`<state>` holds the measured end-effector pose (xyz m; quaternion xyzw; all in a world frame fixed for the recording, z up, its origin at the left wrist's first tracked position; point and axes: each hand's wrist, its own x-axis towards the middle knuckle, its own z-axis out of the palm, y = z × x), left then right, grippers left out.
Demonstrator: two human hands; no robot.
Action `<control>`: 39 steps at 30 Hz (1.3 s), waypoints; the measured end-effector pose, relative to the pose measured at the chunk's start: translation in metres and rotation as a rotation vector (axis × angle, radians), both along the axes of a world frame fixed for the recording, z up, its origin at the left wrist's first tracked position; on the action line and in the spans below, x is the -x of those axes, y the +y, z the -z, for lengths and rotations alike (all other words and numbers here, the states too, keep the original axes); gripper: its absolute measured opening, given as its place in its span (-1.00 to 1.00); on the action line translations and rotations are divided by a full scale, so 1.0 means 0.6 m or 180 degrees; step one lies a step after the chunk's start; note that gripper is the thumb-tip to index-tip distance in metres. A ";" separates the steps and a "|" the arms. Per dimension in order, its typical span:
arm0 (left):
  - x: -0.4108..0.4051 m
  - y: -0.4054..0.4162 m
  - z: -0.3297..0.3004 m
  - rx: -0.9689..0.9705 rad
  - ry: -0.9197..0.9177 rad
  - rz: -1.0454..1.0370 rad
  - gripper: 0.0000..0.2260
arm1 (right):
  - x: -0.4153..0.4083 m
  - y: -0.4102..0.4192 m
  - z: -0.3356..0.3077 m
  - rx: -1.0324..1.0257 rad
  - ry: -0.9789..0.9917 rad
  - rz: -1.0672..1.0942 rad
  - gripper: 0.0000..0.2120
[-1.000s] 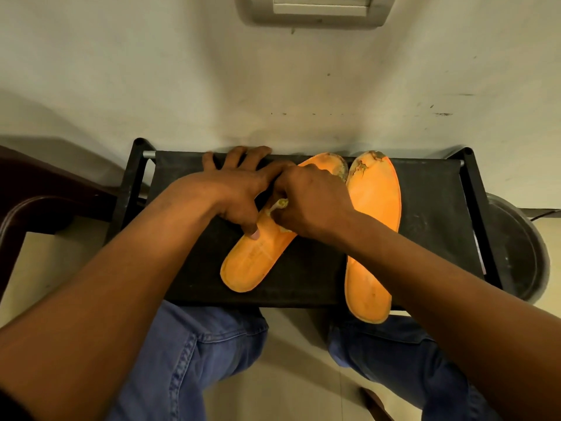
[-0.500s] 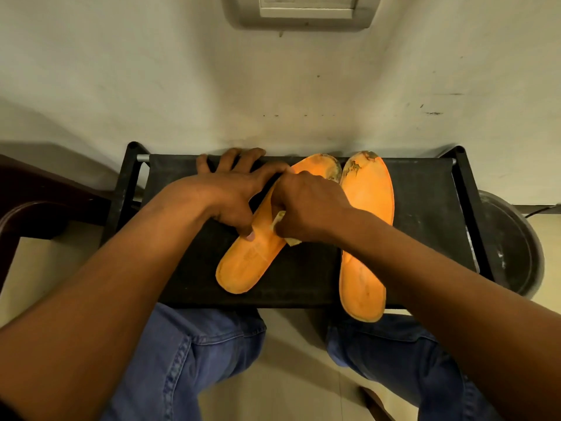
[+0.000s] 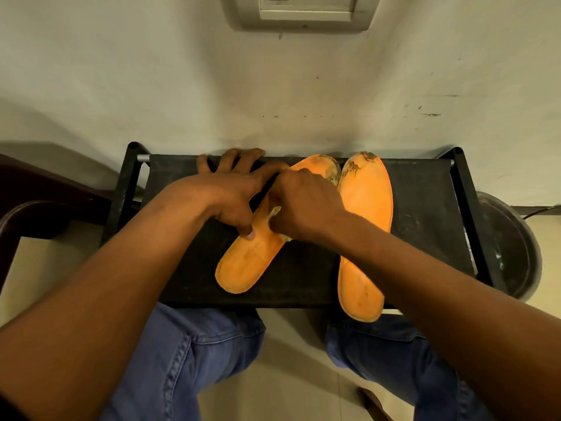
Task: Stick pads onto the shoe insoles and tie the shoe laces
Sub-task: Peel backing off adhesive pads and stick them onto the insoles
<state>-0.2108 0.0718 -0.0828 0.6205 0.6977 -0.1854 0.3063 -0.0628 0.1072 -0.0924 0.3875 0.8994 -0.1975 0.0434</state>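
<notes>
At the centre of the frame, two orange insoles lie on a black table set against a pale wall. The left insole slants from lower left to upper right; the right insole lies nearly straight, its heel overhanging the near edge. The left hand rests on the slanted insole, fingers spread, thumb pressing it. The right hand has its fingers curled, pinching a pale pad over the same insole. Blue jeans fill the lower frame.
</notes>
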 end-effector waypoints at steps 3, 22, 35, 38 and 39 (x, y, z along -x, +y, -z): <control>-0.001 0.000 -0.002 -0.0009 -0.0004 -0.0005 0.19 | 0.003 -0.009 -0.005 -0.0085 -0.0053 -0.0006 -0.72; -0.001 -0.001 -0.002 -0.0062 -0.0029 0.0010 0.17 | -0.007 -0.010 -0.027 -0.0175 -0.0532 -0.0013 -0.62; -0.004 -0.001 0.000 -0.0112 -0.0063 -0.0017 0.16 | -0.001 -0.030 -0.023 0.0036 -0.0432 -0.0209 -0.60; -0.005 0.000 0.000 -0.0111 -0.0068 -0.0015 0.15 | 0.002 -0.038 -0.021 0.0031 -0.0426 -0.0288 -0.60; -0.005 0.000 0.000 -0.0109 -0.0060 -0.0015 0.15 | 0.001 -0.035 -0.023 -0.0025 -0.0458 -0.0252 -0.61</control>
